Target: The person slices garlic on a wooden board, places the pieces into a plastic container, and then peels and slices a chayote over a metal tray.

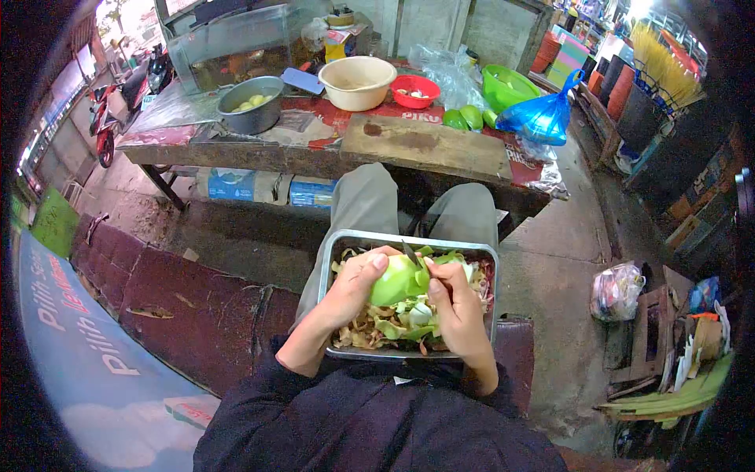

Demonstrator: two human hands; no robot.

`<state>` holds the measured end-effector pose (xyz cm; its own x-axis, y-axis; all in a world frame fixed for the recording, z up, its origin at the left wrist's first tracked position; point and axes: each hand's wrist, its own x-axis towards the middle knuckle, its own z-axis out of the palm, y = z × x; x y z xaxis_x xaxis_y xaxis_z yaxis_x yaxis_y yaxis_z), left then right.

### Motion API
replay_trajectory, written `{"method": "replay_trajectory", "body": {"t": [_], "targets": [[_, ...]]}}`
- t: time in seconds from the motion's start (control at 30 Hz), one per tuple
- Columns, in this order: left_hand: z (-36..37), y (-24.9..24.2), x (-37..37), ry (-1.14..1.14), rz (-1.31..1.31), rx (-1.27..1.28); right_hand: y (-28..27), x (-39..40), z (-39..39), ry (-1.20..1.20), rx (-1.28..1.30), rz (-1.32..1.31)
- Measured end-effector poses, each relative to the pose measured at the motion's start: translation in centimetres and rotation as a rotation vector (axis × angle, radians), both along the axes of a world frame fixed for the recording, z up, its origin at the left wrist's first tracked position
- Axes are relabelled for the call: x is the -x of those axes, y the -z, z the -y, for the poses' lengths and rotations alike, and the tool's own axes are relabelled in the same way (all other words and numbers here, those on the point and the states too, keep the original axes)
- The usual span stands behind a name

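Over a metal tray (329, 275) on my lap, my left hand (354, 287) is wrapped round a partly peeled green fruit (395, 283). My right hand (460, 311) is closed at the fruit's right side, with a dark blade (410, 254) showing just above its fingers; the handle is hidden. A strip of green peel hangs between the fruit and my right fingers. Peelings (389, 329) in green, pale and brown fill the tray below both hands.
On the table ahead are a wooden board (425, 148), a grey pot (250, 105), a cream basin (358, 83), a red bowl (415, 92), green fruits (470, 118), a green basin (507, 88) and a blue bag (543, 118). A bench (181, 303) extends left.
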<state>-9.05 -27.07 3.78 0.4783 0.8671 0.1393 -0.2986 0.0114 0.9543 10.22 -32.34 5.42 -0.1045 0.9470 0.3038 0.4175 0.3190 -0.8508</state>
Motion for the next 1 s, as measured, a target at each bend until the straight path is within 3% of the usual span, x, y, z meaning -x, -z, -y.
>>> {"method": "replay_trajectory", "body": {"t": [0.1,0.3,0.53,0.6,0.8,0.9,1.0], "targets": [[-0.2,0.1,0.9,0.038,-0.058,0.015,-0.7,-0.3,0.1,-0.152,0.169,-0.226],[-0.4,-0.6,1.2,0.047,-0.028,0.031,-1.7,0.0,0.0,-0.225,0.194,-0.314],[-1.1,-0.2,0.3,0.046,-0.165,-0.159,-0.4,-0.2,0.0,-0.146,0.186,-0.457],[-1.2,0.2,0.0,0.063,-0.163,-0.150,-0.1,-0.6,0.3,-0.138,0.288,-0.578],[-1.2,-0.2,-0.9,0.170,-0.062,-0.073,0.8,-0.9,0.7,-0.133,0.238,-0.686],[-0.9,0.1,-0.8,0.159,0.042,-0.054,-0.2,-1.8,0.7,0.183,0.151,-0.691],[-0.8,0.4,-0.6,0.131,0.128,-0.039,0.4,-3.6,0.7,0.161,-0.042,-0.336]]}}
